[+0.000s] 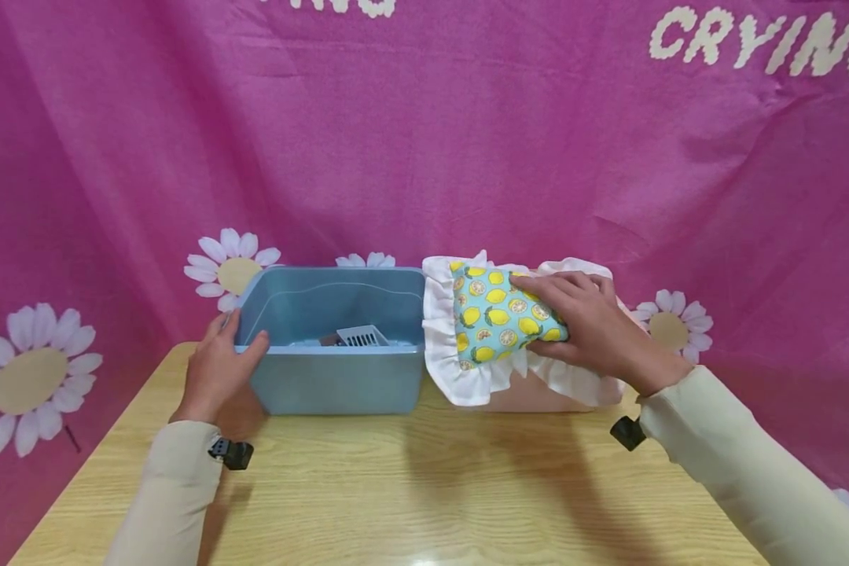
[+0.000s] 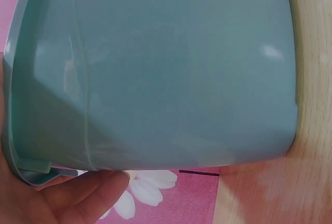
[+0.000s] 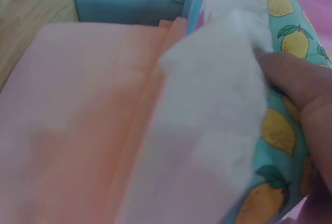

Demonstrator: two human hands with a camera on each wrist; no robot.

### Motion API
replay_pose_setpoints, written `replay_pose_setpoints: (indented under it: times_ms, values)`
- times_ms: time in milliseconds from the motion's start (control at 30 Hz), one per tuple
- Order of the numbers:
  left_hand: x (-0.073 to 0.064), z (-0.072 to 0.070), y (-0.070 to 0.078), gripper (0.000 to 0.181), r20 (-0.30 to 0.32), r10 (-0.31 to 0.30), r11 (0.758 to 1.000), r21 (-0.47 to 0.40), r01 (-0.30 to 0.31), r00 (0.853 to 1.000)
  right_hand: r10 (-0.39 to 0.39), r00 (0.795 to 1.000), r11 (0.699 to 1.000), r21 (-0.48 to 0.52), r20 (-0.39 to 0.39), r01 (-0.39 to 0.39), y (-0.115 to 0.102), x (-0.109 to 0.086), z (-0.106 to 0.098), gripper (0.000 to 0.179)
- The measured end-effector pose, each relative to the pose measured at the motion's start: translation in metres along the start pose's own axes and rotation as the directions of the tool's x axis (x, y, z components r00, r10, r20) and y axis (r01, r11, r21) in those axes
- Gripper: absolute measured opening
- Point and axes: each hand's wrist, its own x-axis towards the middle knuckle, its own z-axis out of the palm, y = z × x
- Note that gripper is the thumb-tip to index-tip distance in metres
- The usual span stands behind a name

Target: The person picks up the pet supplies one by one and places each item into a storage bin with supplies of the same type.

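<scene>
My left hand (image 1: 215, 365) holds the left rim of a blue plastic bin (image 1: 336, 383), thumb toward the front corner. In the left wrist view the fingers (image 2: 96, 195) curl by the rim, and the bin wall (image 2: 171, 73) fills most of the picture. With the right hand (image 1: 594, 326) I grip a lemon-print cushion (image 1: 491, 314) edged in white ruffles. It lies over the top of a pale pink bin (image 1: 538, 393) and hides that bin's opening. Seen from the right wrist, the thumb (image 3: 295, 79) presses into the printed fabric, and a ruffle (image 3: 207, 110) hangs over the pink wall (image 3: 78, 105).
Inside the blue bin lies a white slotted piece (image 1: 363, 336) beside a small brown item (image 1: 331, 340); the rest of its floor is mostly hidden. Both bins stand side by side on a wooden table (image 1: 368, 487). Behind them hangs a magenta cloth (image 1: 424, 157) with daisies and lettering.
</scene>
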Motion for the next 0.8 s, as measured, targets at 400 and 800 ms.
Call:
replay_pose_setpoints:
  times_ms: [400, 800]
  values:
    - [0.000, 0.000, 0.000, 0.081, -0.016, 0.001, 1.000, -0.009, -0.001, 1.000, 0.022, 1.000, 0.999, -0.027, 0.003, -0.022, 0.015, 0.010, -0.005, 0.090]
    - [0.000, 0.001, -0.002, 0.081, -0.012, 0.011, 1.000, -0.014, -0.011, 1.000, -0.012, 0.998, 0.999, -0.041, -0.059, 0.009, 0.035, 0.023, -0.005, 0.085]
